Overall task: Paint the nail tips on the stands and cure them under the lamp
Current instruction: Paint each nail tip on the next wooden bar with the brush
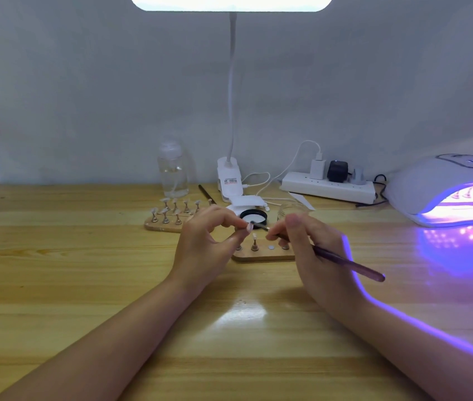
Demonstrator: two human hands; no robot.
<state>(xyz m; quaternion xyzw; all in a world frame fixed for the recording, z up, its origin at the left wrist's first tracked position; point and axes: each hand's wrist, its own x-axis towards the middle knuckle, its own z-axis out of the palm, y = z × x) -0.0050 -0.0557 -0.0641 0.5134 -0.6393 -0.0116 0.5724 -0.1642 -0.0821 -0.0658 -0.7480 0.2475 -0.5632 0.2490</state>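
My left hand [209,241] pinches a small stand with a nail tip [249,226] lifted above the near wooden base [264,256]. My right hand [313,250] grips a purple brush [345,261], and its dark tip touches the held nail tip. One stand with a nail tip [254,243] stands upright on the near base beside a bare metal disc [271,247]. A second wooden base [157,225] at the back left carries several stands with nail tips [175,208]. The curing lamp [443,189] glows purple at the right, with stands visible inside it.
A round black-rimmed lid [254,217] and a small glass jar [290,211] sit just behind my hands. A clear bottle [172,170], a white clip desk lamp [229,180], a power strip [328,186] with plugs and cables line the wall.
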